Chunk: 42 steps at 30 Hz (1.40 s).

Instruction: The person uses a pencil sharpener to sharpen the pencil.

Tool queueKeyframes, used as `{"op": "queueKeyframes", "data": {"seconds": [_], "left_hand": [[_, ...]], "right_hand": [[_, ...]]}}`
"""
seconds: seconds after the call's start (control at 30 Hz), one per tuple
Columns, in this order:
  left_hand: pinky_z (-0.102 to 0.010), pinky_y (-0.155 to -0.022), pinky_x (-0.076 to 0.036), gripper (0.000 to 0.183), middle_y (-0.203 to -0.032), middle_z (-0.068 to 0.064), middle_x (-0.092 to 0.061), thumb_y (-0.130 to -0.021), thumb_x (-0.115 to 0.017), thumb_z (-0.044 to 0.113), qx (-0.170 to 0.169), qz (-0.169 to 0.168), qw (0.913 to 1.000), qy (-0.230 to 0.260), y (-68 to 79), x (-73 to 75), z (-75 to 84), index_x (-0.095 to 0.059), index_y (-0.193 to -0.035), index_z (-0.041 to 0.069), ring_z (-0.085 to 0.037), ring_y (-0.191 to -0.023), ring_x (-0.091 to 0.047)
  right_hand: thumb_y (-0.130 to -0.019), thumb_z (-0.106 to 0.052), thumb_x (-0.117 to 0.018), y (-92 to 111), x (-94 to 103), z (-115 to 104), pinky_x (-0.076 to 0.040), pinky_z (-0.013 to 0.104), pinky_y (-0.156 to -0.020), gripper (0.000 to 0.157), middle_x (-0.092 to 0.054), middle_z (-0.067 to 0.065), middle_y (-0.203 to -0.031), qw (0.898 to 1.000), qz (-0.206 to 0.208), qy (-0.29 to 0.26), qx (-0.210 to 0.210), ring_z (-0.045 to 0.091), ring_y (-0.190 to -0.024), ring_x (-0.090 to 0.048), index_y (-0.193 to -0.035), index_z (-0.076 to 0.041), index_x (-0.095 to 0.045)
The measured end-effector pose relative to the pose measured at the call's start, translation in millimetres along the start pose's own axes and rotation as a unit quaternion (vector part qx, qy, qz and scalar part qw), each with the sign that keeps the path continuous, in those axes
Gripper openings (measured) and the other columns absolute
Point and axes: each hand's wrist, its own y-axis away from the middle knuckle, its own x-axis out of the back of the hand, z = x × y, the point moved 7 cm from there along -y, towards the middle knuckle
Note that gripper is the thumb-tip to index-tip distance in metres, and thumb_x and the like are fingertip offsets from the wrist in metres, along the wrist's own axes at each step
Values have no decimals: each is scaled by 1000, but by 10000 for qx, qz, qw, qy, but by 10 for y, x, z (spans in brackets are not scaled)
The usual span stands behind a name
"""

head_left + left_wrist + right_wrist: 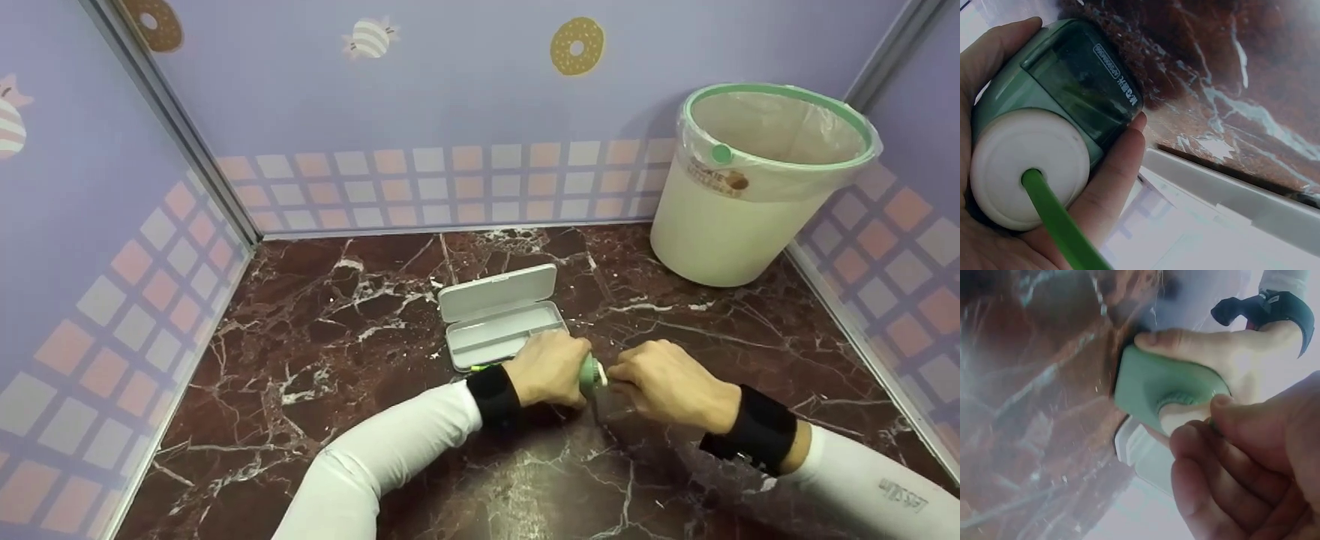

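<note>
My left hand [551, 366] grips a green crank pencil sharpener [1008, 101] just above the marble-look table. In the left wrist view a green pencil [1061, 222] sits in the hole of its round white face, and behind the dark see-through shavings bin [1081, 79] some contents show dimly. On the sharpener's other side, my right hand [666, 381] pinches the end of the white crank [1182, 415] between thumb and curled fingers. An open, pale grey pencil case [487, 334] lies right behind the left hand, its lid [499, 292] tilted up and back.
At the back right stands a cream bin [739, 225] with a green rim and a clear liner. Purple patterned panels [450, 97] wall the table [300, 360] at the back and both sides. Small white specks are scattered around the pencil case.
</note>
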Motion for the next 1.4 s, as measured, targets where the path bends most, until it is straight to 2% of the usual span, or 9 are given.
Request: {"op": "queueKeyframes", "data": {"seconds": [0.13,0.37,0.6,0.73,0.83,0.93,1.07,1.27,1.4], "left_hand": [[-29,-64,-53,52,-87,5,-68,-70,-103,45,-46,-13,10000,38,0,7,-16,-73,-103,18,-12,-75,-60],[-26,-64,-54,49,-86,6,-68,-72,-103,41,-15,-49,9997,227,3,4,-48,-72,-103,18,-12,-73,-60],[-28,-67,-57,50,-87,5,-70,-73,-102,41,-58,-110,9999,72,-21,22,-89,-70,-103,18,-13,-74,-61],[-28,-64,-56,49,-86,4,-71,-73,-101,42,-191,-56,9998,-73,-26,13,-93,-70,-102,18,-13,-72,-62],[-27,-62,-53,48,-86,4,-71,-74,-100,42,-246,-43,9996,-105,-29,-4,-88,-70,-103,18,-13,-71,-61],[-27,-61,-52,49,-89,3,-72,-74,-100,42,-223,-63,9997,-81,-32,-14,-92,-70,-104,17,-14,-72,-61],[-29,-63,-54,51,-91,2,-73,-73,-100,43,-88,-56,9999,-85,-39,-2,-107,-69,-105,18,-15,-74,-63],[-32,-66,-58,52,-92,1,-73,-73,-99,45,19,-67,9998,-159,-34,-1,-88,-68,-104,18,-17,-75,-64],[-32,-65,-58,52,-91,1,-73,-72,-100,45,93,-100,9998,-129,-24,-10,-79,-68,-104,18,-17,-74,-65]], "right_hand": [[-75,0,-87,-29,8,-15,-44,34,-46,34,-55,-8,-61,9997,-23,221,129,8,-49,-48,-68,-20,-60],[-73,4,-81,-74,9,-4,-45,36,-46,33,-57,-7,-62,9986,-139,501,115,11,-48,-48,-67,-19,-59],[-63,9,-73,-169,19,129,-42,35,-43,30,-56,-4,-62,9966,165,801,92,11,-47,-43,-67,-16,-57],[-65,10,-67,-242,-193,335,-48,38,-45,24,-59,0,-63,9955,32,897,-302,15,-48,-47,-67,-13,-60],[-69,11,-68,-223,-469,442,-52,43,-45,26,-62,2,-63,9957,-230,728,-533,21,-49,-54,-65,-13,-58],[-71,11,-71,-169,-636,466,-53,46,-46,30,-63,2,-63,9967,-344,437,-592,24,-50,-58,-63,-14,-55],[-76,9,-73,-126,-655,458,-53,47,-47,28,-63,3,-66,9977,-235,346,-534,26,-51,-60,-66,-12,-58],[-84,5,-74,-32,-692,420,-51,44,-47,23,-62,4,-70,9974,-95,509,-495,24,-52,-58,-71,-10,-62],[-84,2,-77,23,-717,356,-51,44,-48,26,-60,2,-70,9972,-41,640,-382,24,-53,-57,-68,-11,-61]]}}
